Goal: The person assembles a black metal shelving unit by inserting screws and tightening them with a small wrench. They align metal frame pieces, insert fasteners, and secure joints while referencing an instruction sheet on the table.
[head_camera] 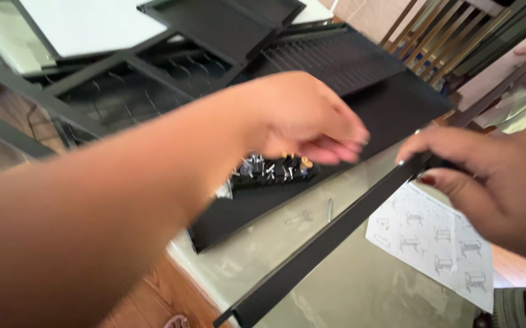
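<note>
Wood floor (153, 297), glass table (348, 285), wooden chair (439, 36) behind; bright daylight.

We find open glass tabletop (360, 285) between the long black bar (330, 240) and the instruction sheet (436, 243), while the hardware tray (275, 170), a loose screw (330, 209) and stacked black panels (214, 54) crowd the far side.

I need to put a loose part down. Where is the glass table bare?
Bare glass table lies between the long black bar and the instruction sheet. A smaller patch, holding one screw, sits between the bar and the black panel. The hardware tray is crowded.
</note>
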